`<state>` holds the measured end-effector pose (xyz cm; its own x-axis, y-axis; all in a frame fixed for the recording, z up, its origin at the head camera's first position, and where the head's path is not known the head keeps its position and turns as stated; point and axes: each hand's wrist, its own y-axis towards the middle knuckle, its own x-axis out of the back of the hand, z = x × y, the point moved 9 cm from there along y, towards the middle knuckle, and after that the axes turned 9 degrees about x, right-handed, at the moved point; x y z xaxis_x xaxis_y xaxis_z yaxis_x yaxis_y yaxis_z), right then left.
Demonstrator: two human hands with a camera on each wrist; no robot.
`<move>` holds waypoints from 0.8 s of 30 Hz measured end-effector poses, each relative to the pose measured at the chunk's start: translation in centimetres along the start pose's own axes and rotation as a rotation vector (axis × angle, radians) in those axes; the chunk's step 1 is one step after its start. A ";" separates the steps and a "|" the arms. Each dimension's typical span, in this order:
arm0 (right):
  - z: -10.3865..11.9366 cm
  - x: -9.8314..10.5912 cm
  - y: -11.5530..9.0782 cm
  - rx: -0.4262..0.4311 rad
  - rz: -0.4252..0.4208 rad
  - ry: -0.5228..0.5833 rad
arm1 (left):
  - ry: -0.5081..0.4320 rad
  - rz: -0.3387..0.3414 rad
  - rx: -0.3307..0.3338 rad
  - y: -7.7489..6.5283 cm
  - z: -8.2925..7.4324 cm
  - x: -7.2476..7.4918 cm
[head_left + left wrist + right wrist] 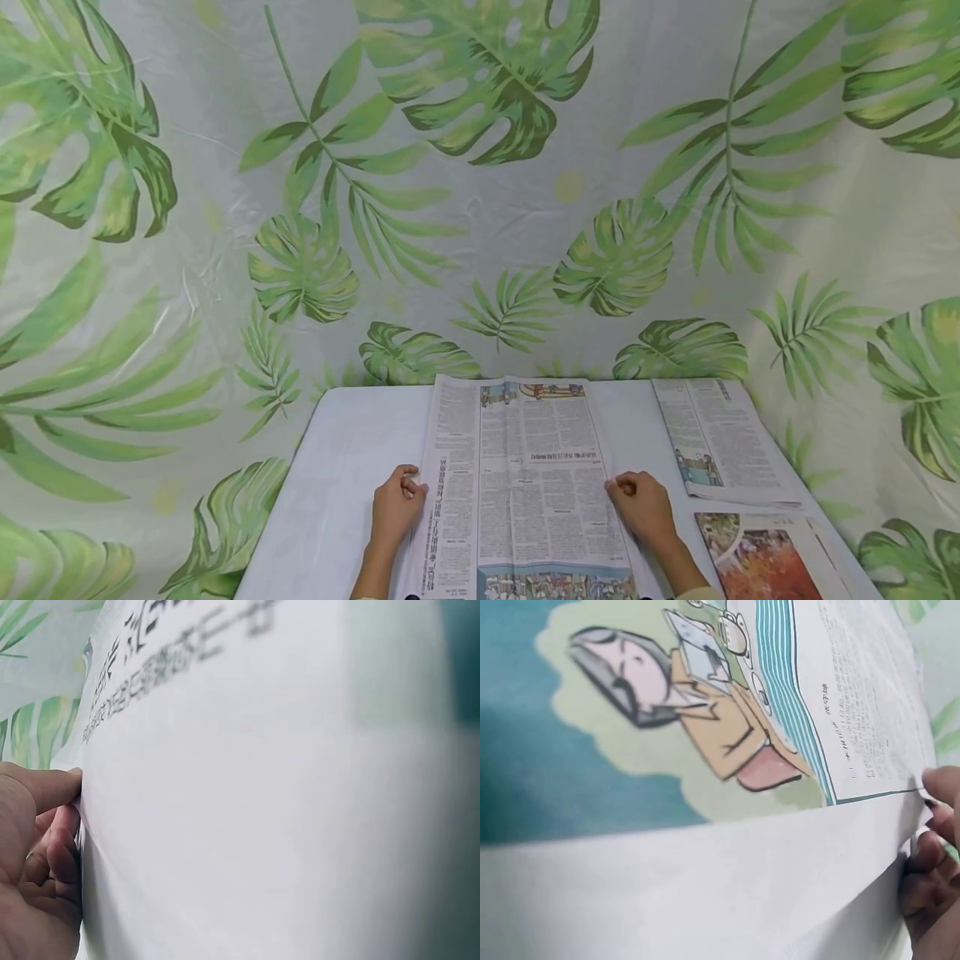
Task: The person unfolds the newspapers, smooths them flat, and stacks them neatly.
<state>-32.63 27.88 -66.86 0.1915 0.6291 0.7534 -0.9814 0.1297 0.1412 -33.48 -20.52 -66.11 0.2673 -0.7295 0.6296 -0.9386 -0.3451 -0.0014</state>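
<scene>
Newspaper (551, 500) is spread at 6 o'clock, side edges pinched by left hand (396, 507) and right hand (643, 507). Way more white table (326, 483) is left free at its 9 o'clock than 3.

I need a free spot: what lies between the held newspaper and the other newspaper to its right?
In the head view, bare white tabletop lies between the held newspaper and the other newspaper, with the right hand at the near end.
</scene>
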 end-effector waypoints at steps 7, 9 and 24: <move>0.4 -0.1 -0.5 -0.011 0.091 -0.011 | 0.037 0.025 -0.017 -1.5 -0.4 0.0; 0.5 0.0 -0.6 -0.012 0.107 0.000 | 0.045 0.042 -0.017 -2.0 -0.7 -0.1; 0.2 -0.5 -2.7 -0.135 0.230 0.277 | 0.038 0.247 -0.174 -9.2 -7.3 -5.7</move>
<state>-30.08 27.05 -67.47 -0.0199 0.8343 0.5509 -0.9926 0.0497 -0.1112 -27.97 -8.89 -64.05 0.0212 -0.7546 0.6558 -0.9983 -0.0512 -0.0267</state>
